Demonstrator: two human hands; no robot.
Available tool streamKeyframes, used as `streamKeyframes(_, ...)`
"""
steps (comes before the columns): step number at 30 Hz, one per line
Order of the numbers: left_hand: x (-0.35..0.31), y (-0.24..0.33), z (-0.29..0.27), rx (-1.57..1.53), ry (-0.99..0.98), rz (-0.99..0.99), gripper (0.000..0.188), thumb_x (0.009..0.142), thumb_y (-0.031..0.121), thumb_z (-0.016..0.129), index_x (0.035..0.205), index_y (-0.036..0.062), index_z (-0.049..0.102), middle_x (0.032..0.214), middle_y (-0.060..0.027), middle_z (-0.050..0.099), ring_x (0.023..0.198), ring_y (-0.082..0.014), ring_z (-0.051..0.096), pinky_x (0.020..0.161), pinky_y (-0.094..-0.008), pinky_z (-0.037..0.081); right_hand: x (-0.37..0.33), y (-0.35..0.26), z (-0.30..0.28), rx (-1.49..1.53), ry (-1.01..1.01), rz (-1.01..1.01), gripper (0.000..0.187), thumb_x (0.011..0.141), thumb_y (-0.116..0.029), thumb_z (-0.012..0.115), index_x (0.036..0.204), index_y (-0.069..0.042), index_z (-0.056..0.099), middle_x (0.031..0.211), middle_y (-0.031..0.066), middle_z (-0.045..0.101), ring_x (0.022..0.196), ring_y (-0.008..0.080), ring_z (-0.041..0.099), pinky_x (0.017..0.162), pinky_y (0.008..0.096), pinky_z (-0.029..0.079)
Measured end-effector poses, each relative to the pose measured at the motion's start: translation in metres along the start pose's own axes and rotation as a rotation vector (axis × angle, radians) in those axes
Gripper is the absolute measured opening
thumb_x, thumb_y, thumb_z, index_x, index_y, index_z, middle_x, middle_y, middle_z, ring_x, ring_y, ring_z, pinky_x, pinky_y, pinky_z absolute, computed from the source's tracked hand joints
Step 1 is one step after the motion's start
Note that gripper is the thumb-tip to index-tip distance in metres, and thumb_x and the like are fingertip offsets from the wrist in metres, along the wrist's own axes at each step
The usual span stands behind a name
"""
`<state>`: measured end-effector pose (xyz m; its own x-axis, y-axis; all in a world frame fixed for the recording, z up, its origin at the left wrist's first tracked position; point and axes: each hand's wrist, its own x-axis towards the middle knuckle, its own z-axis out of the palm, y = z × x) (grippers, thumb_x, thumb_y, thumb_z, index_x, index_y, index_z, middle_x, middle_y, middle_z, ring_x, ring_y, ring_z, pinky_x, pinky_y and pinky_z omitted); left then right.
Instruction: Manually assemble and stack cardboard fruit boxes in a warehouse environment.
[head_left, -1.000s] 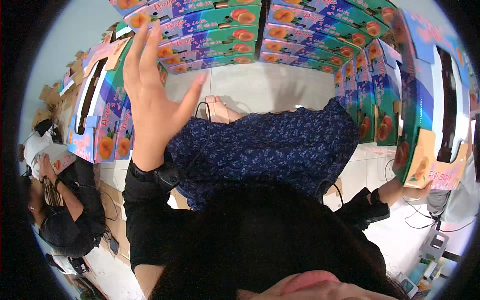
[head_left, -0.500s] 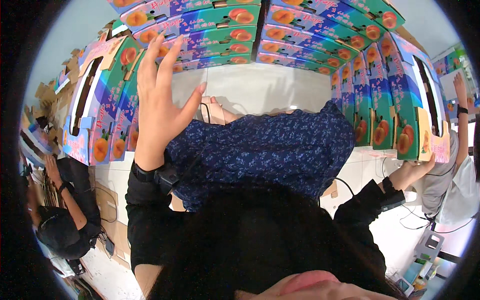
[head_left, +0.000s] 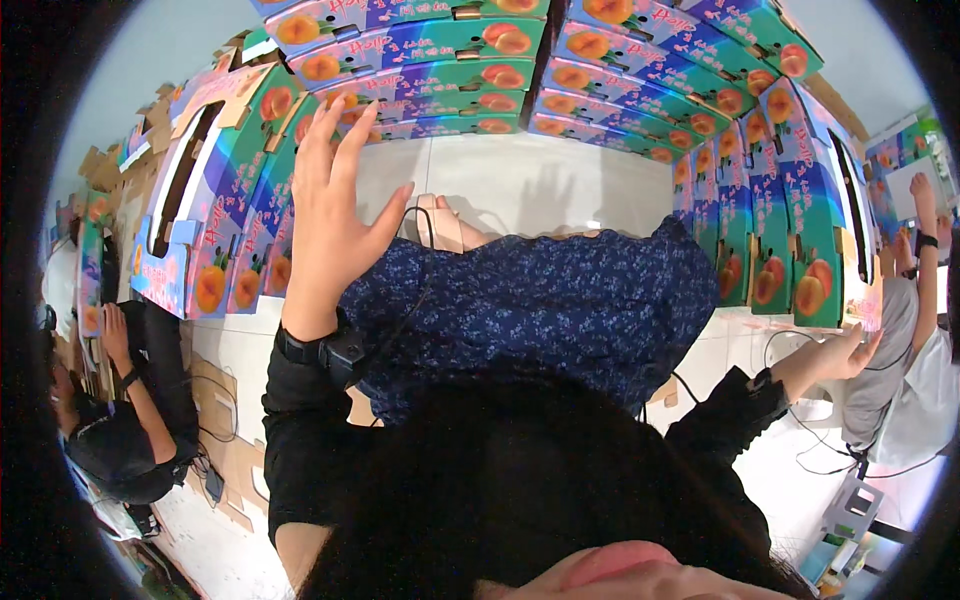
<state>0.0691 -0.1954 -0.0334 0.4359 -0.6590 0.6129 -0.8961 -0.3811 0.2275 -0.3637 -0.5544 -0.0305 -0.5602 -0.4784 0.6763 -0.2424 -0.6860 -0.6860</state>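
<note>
My left hand is raised with its fingers spread and nothing in it. Behind its fingertips stands a stack of peach-printed fruit cartons in blue, pink and green. Left of that hand is another stack of cartons, the top one with a long dark slot. My right hand is just below the near lower corner of the right-hand carton stack. Its fingers are apart and hold nothing; whether the fingertips touch the carton I cannot tell.
More carton stacks stand ahead, beyond the pale tiled floor. A person at far left handles a carton; another is at far right. Cables trail at lower right, and flattened cardboard lies at left.
My right hand has come away from under the carton's corner, moving slightly down. My left hand stays raised. The person at far left now has a carton held upright.
</note>
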Motion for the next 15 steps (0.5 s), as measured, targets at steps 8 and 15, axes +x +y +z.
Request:
streamKeyframes(8, -0.006, -0.005, -0.002, 0.002, 0.001, -0.009, 0.07, 0.071, 0.016, 0.071, 0.134, 0.0099, 0.042, 0.14, -0.0179, 0.035, 0.13, -0.0378, 0.032, 0.105, -0.0461, 0.027, -0.031, -0.084, 0.025, -0.515, -0.118, -0.837, 0.02, 0.08, -0.013, 0.063, 0.097, -0.005, 0.07, 0.105, 0.0144, 0.061, 0.109, 0.0284, 0.051, 0.097, 0.0429, 0.034)
streamKeyframes(15, -0.013, -0.015, 0.0, 0.002, 0.049, -0.014, 0.069, 0.073, 0.015, 0.071, 0.135, 0.0088, 0.041, 0.14, -0.0174, 0.036, 0.13, -0.0349, 0.034, 0.106, -0.0433, 0.027, -0.028, -0.103, 0.043, -0.444, -0.211, -1.074, 0.021, 0.082, -0.015, 0.063, 0.101, -0.008, 0.069, 0.108, 0.0099, 0.063, 0.105, 0.0278, 0.054, 0.091, 0.041, 0.041)
